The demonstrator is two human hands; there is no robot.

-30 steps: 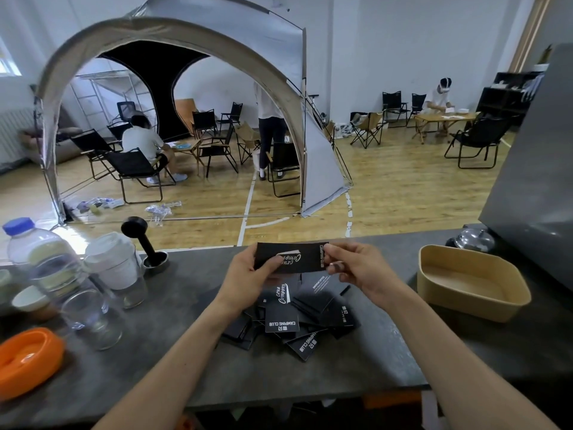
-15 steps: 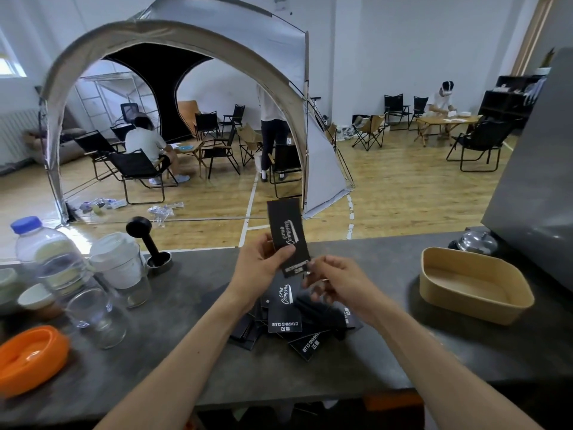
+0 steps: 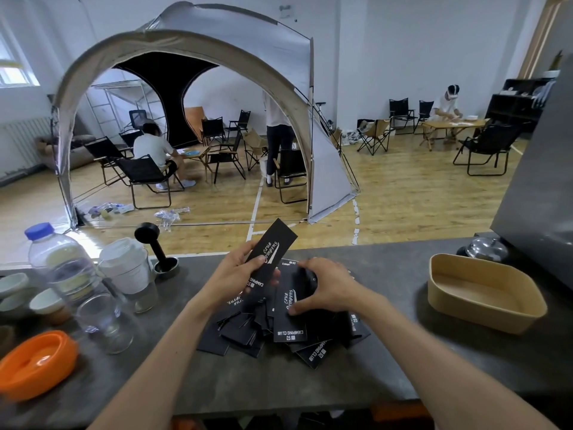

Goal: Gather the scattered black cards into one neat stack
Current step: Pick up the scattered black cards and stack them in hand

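Black cards (image 3: pixel 290 321), each a long matt rectangle printed in white with a script logo and the words "CAMPING CLUB", lie in a loose overlapping heap at the middle of the grey counter (image 3: pixel 387 361). They point in different directions; some show print, others only plain black. One held card (image 3: pixel 270 255) is raised above the far left side of the heap, tilted with its far end to the right, its logo face toward the camera.

How many cards the heap holds cannot be counted, since they cover one another and the right hand hides its far right part. The lower end of the held card merges with the dark heap behind it. Both forearms are cut off at the near edge of the view.

The left hand (image 3: pixel 231 276) pinches the held card along its left long edge, thumb on the printed face, fingers curled behind. The right hand (image 3: pixel 330 288) is lowered palm-down onto the heap, fingers bent over the far cards and thumb pressed on a printed card near the middle; whether it grips a card or only presses cannot be told.
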